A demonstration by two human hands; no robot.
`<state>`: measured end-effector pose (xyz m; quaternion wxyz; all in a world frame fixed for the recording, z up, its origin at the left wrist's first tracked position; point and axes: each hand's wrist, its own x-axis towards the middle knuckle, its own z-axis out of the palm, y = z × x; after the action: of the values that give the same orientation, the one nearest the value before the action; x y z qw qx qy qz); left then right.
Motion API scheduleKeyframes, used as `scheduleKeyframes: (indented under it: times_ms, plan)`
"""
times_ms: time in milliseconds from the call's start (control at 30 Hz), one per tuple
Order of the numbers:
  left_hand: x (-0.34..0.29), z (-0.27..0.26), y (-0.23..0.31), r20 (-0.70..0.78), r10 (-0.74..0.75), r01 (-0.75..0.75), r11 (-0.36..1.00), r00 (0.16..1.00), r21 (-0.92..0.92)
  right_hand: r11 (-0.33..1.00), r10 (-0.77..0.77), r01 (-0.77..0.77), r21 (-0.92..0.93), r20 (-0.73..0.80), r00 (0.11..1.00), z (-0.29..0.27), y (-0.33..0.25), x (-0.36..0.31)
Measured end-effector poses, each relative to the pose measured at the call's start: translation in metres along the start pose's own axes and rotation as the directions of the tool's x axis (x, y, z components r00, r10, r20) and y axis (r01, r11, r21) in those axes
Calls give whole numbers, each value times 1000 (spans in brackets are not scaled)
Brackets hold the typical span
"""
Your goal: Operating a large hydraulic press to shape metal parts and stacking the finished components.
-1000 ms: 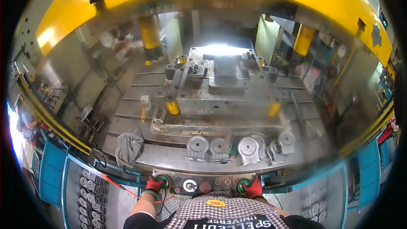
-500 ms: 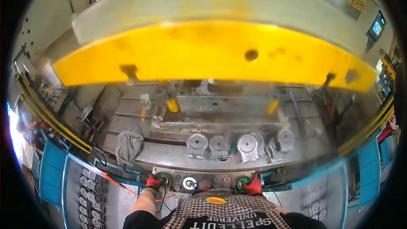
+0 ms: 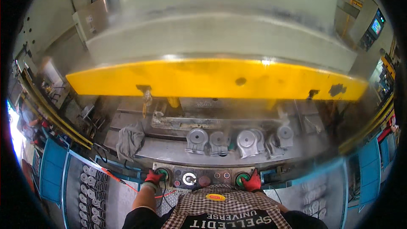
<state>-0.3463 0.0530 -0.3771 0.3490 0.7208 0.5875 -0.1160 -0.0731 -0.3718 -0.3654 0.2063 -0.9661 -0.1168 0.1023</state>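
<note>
My left hand [image 3: 153, 177], in a red glove, rests against the left green push button [image 3: 163, 174] of a control panel [image 3: 180, 170]. My right hand [image 3: 253, 182], also red-gloved, lies at the right green push button [image 3: 242, 179]. Its thumb points up, away from the other fingers. Both hands look open, with nothing held in them. Beyond the panel, several grey metal parts with round hubs [image 3: 197, 136] stand along the front of the press bed [image 3: 165, 149]. Above the die [image 3: 186, 123] hangs a wide yellow press beam [image 3: 199, 78], hiding the rear of the bed.
A grey rag [image 3: 130, 141] lies on the bed's left. Racks with stacked metal parts flank me, the left stack [image 3: 91, 195] clearer than the blurred right stack [image 3: 314, 201]. Blue panels [image 3: 54, 165] stand outside them. A lit screen [image 3: 376, 26] hangs at far right.
The yellow beam has come down closer to the die and now covers more of the bed. Both hands have stayed at the green buttons, and the metal parts have not moved.
</note>
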Motion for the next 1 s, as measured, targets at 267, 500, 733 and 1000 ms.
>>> scheduleKeyframes:
  times_ms: [267,500,733,1000]
  plan:
    - [-34,-130,122,295,378,-479,721,877,500,995,-4,-6,103,102,995,-3,1,8]
    - [-131,-165,434,-223,901,-872,256,372,-416,925,127,-174,337,157,979,-15,10,2]
    - [-115,-99,577,-261,730,-640,681,632,355,749,163,-16,662,-161,973,-8,41,-13]
    - [-118,-92,605,-297,776,-645,628,556,434,466,-98,95,880,-55,994,-91,-62,-1]
